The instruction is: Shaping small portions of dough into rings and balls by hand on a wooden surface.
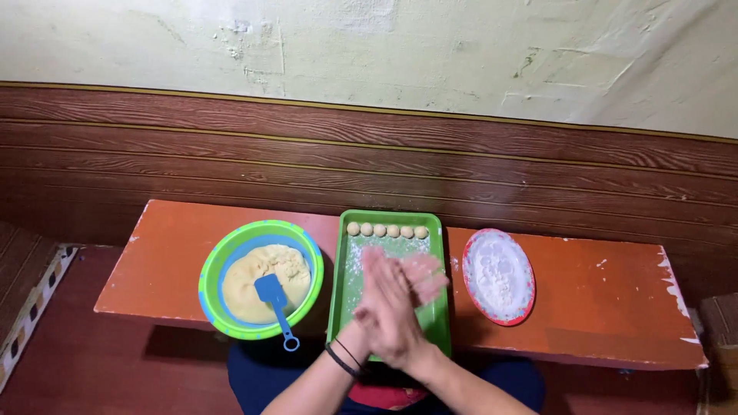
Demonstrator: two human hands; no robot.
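The two hands are being pressed palm to palm over the green tray [435, 323], the left hand [382, 303] against the right hand [415, 292], fingers stretched flat rather than curled. Whatever is being rolled between the palms is hidden, and the hands are blurred, so it cannot be told whether anything is being held there. They are being kept above the tray, so that crumbs and powder are likely being caught by it.

Six small dough balls [387, 230] are being kept in one straight row along the tray's far edge, touching or nearly so; they are pale tan, round and matt. The tray's floor is being dusted with white powder, probably against sticking.

A bowl [211, 269] with a green rim and blue inner wall is standing just left of the tray, within easy reach, and is holding soft, lumpy yellow dough [246, 280]. A blue plastic scoop [274, 300] is being left in it, its handle hanging over the near rim.

A red-rimmed oval plate [527, 303] of white powder is sitting just right of the tray. All is being borne by a worn, chipped orange bench [607, 300].
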